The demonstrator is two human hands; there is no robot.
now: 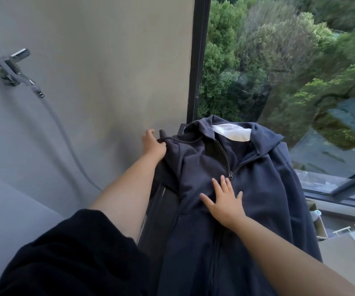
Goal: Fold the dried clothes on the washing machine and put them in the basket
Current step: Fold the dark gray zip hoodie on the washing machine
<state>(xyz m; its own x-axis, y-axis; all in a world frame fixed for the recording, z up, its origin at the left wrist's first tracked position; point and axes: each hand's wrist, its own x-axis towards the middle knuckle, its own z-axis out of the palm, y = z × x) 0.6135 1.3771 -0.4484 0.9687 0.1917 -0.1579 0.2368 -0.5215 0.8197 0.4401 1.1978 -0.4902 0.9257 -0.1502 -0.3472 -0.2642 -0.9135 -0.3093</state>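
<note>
A dark blue zip hoodie (257, 189) lies spread over the washing machine (163, 201), hood toward the far edge. The left hand (153, 146) grips its shoulder at the left edge. The right hand (225, 201) lies flat on the chest, fingers spread.

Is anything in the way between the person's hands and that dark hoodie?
Nothing visible is. The left hand grips the dark navy zip-up hoodie at its shoulder, and the right hand lies flat on its chest. No basket shows clearly, so the way there cannot be judged.
</note>
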